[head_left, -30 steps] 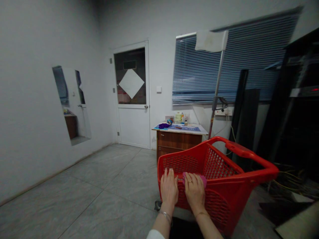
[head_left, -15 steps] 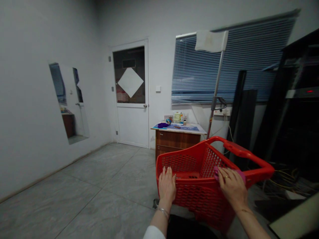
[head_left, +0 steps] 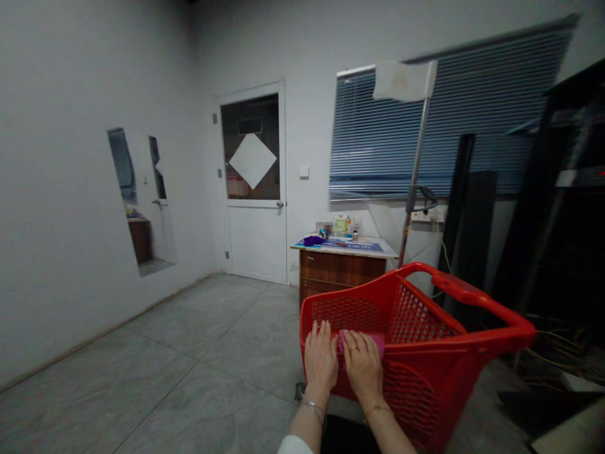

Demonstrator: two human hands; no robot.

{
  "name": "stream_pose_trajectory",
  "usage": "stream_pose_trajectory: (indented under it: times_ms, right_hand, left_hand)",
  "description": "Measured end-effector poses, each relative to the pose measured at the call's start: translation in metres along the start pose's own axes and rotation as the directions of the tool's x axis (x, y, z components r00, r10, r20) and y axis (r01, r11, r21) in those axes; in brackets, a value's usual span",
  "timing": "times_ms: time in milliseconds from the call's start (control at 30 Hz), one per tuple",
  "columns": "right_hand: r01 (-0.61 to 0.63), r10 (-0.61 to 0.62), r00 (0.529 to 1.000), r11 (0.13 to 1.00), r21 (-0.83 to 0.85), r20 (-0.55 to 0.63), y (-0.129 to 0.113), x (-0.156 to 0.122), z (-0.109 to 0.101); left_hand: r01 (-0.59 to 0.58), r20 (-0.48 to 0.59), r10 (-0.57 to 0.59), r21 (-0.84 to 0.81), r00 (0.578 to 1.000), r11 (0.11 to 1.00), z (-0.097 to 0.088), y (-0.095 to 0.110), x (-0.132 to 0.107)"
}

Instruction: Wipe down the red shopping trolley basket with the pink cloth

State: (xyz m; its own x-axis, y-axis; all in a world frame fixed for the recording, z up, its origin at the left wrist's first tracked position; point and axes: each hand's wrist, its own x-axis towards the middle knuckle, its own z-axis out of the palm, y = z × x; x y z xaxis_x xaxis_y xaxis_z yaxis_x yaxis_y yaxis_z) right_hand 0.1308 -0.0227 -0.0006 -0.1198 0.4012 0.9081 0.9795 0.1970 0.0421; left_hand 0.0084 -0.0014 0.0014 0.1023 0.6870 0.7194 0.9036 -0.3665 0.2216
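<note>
A red plastic shopping cart (head_left: 437,372) with perforated walls stands in front of me, its handle to the right. My left hand (head_left: 321,357) lies over the near rim toward the left end, fingers reaching over the edge and thumb on the near side. Beside it, my right hand (head_left: 363,366) presses a pink cloth (head_left: 375,341) onto the same rim. Its fingers bend over the cloth, which shows at both sides of the hand. The two hands are almost touching. The underside of the cloth is hidden.
Behind the cart is a wooden cabinet (head_left: 343,267) with bottles and a purple cloth (head_left: 313,241) on top. A flat mop (head_left: 418,151) leans by the blinds. Black panels and cables (head_left: 560,340) are at right. A white door (head_left: 258,243) and a wall mirror (head_left: 142,202) are at left.
My right hand has slid left along the cart's near rim with the pink cloth, ending next to my left hand. The left hand has stayed on the rim. The view has shifted slightly.
</note>
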Motion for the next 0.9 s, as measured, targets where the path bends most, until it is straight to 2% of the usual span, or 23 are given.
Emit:
stream_pose_trajectory:
  times_ms: [67, 133, 300, 367, 467, 567, 667, 800, 900]
  right_hand:
    - [0.024, -0.024, 0.999, 1.000, 0.016, 0.031, 0.010, 0.001, -0.004]
    - [0.025, -0.025, 0.999, 1.000, 0.000, 0.043, 0.037, 0.002, -0.015]
    - [-0.029, 0.026, 0.999, 0.985, -0.172, -0.021, 0.136, 0.009, -0.059]
    - [-0.049, 0.035, 0.997, 0.971, -0.234, -0.063, 0.168, 0.012, -0.072]
    - [-0.088, 0.059, 0.992, 0.954, -0.285, -0.110, 0.183, 0.013, -0.077]
    - [-0.090, 0.067, 0.993, 0.960, -0.267, -0.093, 0.158, 0.008, -0.062]
    - [-0.062, 0.055, 0.998, 0.982, -0.179, -0.042, 0.103, 0.003, -0.039]
    - [-0.078, 0.076, 0.996, 0.995, -0.057, -0.037, 0.023, 0.004, -0.010]
    - [-0.097, 0.097, 0.995, 0.995, -0.005, -0.020, -0.008, 0.006, 0.000]
  left_hand:
    - [-0.013, 0.007, 0.013, -0.001, 1.000, 1.000, 0.000, -0.001, 0.000]
    - [-0.013, 0.015, 0.013, -0.004, 1.000, 1.000, -0.001, -0.002, 0.000]
    - [-0.007, 0.029, 0.007, 0.007, 1.000, 1.000, -0.001, -0.001, 0.001]
    - [-0.005, 0.032, 0.005, 0.001, 0.999, 1.000, -0.001, 0.000, 0.001]
    - [0.005, 0.030, -0.005, -0.010, 1.000, 1.000, -0.002, 0.003, 0.001]
    - [0.014, 0.039, -0.013, -0.017, 0.999, 1.000, -0.001, 0.005, 0.000]
    - [0.020, 0.041, -0.019, -0.020, 0.999, 1.000, 0.001, 0.005, 0.000]
    - [0.014, 0.036, -0.014, -0.007, 0.999, 1.000, 0.005, 0.002, 0.000]
    - [-0.011, 0.038, 0.011, 0.013, 0.999, 1.000, 0.004, -0.002, 0.001]
